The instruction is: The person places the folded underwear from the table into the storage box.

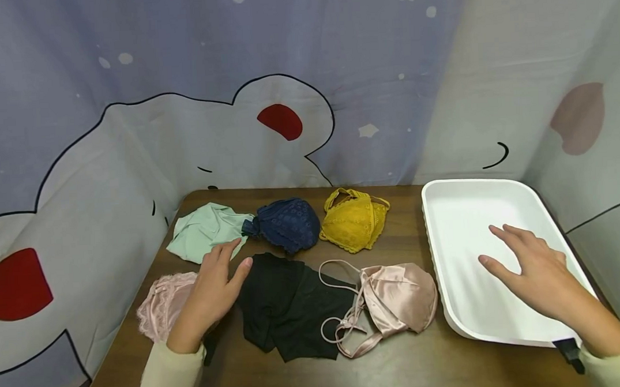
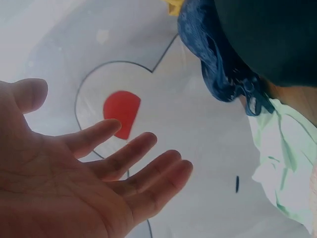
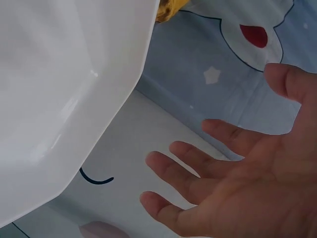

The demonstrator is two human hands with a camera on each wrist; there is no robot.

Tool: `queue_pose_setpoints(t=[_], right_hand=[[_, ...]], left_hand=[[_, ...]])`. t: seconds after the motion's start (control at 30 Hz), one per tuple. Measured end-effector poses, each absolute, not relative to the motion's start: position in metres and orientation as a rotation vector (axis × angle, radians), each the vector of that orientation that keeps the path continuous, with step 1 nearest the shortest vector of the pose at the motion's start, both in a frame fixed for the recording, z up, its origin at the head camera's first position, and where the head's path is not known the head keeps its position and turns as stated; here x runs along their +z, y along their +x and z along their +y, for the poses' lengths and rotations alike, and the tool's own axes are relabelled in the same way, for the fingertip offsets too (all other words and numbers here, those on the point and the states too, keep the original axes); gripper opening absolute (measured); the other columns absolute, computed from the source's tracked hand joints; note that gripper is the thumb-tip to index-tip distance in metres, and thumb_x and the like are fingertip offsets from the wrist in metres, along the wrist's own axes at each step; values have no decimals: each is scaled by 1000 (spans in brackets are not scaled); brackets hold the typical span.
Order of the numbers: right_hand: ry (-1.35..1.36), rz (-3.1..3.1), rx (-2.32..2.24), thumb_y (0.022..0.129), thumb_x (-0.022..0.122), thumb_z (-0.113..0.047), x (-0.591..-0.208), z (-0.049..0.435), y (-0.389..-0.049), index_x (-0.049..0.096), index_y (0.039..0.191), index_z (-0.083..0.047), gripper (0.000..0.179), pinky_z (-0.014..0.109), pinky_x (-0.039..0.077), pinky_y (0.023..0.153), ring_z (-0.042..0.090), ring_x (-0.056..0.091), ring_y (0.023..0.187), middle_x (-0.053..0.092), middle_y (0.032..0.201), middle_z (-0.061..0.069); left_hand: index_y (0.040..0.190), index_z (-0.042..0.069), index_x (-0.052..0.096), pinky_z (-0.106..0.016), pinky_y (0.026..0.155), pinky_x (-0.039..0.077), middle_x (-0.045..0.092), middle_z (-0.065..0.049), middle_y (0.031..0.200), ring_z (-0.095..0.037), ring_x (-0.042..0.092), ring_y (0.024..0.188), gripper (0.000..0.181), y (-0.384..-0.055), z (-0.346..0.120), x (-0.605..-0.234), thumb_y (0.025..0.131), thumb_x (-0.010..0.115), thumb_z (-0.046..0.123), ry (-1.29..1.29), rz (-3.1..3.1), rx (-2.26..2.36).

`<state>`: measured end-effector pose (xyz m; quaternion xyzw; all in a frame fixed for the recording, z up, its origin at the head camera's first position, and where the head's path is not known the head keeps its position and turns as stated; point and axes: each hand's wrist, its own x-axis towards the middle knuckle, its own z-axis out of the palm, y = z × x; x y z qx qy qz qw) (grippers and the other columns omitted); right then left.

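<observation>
My left hand hovers with spread fingers above the left of the table, between a pink lace garment and a black folded garment. Just beyond its fingertips lies a mint-green cloth garment, also seen in the left wrist view. Beside that sit a navy lace bra and a mustard-yellow lace bra. A pink satin bra with thin straps lies right of the black garment. My right hand, fingers relaxed and holding nothing, is over a white plastic tray.
The brown wooden table backs onto a printed curtain with cartoon bears, which also runs along both sides. The tray's raised rim stands at the table's right side, close to the pink satin bra.
</observation>
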<state>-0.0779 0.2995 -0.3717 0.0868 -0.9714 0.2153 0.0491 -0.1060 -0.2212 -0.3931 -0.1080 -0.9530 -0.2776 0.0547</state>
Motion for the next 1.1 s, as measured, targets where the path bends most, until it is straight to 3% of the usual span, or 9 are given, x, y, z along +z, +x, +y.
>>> queue_pose_setpoints(t=[0.2,0.33,0.53,1.1], right_hand=[[212,-2999,707,95,54,-39,-376,312,-81,34,144,-1,64,67,17,84,56,33,112,36,131,33],[190,-2991,727,95,54,-37,-378,321,-85,35,143,-1,63,68,18,83,55,33,113,36,130,33],[155,-2983,722,95,55,-35,-378,336,-93,39,139,2,60,62,28,79,51,40,107,39,128,32],[48,-2993,660,91,62,-29,-401,386,-93,50,124,12,54,58,37,70,54,48,96,42,115,37]], left_hand=[[141,1,38,-57,99,28,38,-23,137,-41,33,127,58,-112,-235,-393,99,44,41,-279,-2890,-893],[137,1,43,-54,93,36,43,-22,132,-39,42,120,52,-115,-243,-393,100,45,36,-275,-2844,-897],[131,1,48,-51,84,45,48,-20,126,-39,48,112,44,-120,-255,-392,100,47,31,-237,-2805,-919],[119,-5,54,-51,81,44,52,-26,113,-42,53,102,35,-142,-288,-411,98,49,23,-109,-2843,-867]])
